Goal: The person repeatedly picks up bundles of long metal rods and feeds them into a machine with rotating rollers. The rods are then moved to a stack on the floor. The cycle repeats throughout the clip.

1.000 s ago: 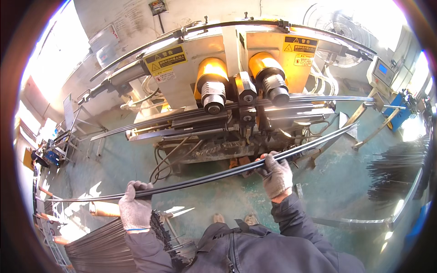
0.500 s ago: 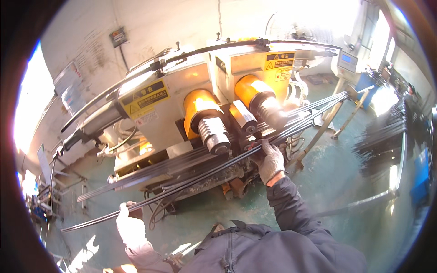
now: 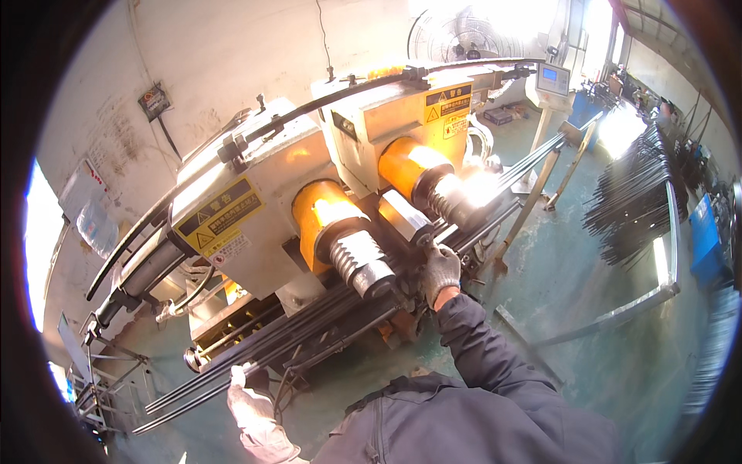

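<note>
My left hand (image 3: 249,396), in a pale glove, is closed around the left part of several long, thin metal rods (image 3: 189,402). Their free ends stick out beyond it, over the floor. At the middle of the machine, my gloved right hand (image 3: 441,272) has its fingers curled at the rods, just below the end of a hexagonal block (image 3: 405,216); its grip is partly hidden. Two threaded metal rollers stand by it, the left roller (image 3: 357,263) and the right roller (image 3: 448,199). Behind the held rods, more rods (image 3: 232,360) lie along the machine's front.
The white machine (image 3: 263,213) has yellow roller housings (image 3: 321,213) and warning labels. A control box with a screen (image 3: 553,79) stands at the far right. Farther right, a large pile of dark rods (image 3: 630,189) rests by a metal frame (image 3: 618,321). A fan (image 3: 464,39) is at the back.
The held rods have moved in toward the machine, close to the other rods. My left hand has moved with them, and my right hand is now at the hexagonal block. The view has shifted.
</note>
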`<control>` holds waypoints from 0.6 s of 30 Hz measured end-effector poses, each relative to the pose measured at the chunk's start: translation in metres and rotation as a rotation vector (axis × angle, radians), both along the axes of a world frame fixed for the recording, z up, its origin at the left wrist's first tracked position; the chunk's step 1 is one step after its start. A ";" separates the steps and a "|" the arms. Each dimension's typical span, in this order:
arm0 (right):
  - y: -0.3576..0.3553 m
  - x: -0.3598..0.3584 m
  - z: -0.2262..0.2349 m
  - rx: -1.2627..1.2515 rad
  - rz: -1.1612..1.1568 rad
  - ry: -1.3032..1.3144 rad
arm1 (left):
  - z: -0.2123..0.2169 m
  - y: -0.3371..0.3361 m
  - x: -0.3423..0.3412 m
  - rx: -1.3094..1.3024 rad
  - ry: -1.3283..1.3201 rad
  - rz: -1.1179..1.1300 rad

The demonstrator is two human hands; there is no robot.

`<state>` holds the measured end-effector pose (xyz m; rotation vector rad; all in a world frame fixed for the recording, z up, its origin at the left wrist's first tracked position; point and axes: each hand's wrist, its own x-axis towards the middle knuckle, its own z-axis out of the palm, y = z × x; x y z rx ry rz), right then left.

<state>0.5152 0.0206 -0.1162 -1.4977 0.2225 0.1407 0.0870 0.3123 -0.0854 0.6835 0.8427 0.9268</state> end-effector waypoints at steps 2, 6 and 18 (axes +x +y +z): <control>-0.001 0.007 -0.004 -0.026 0.060 -0.067 | -0.004 0.000 0.007 -0.055 -0.053 0.011; -0.008 0.019 -0.010 -0.847 0.068 -0.743 | -0.009 0.007 0.014 -0.058 -0.051 -0.066; -0.006 0.010 -0.013 -0.634 0.078 -0.505 | -0.040 0.046 -0.039 -0.026 0.038 -0.101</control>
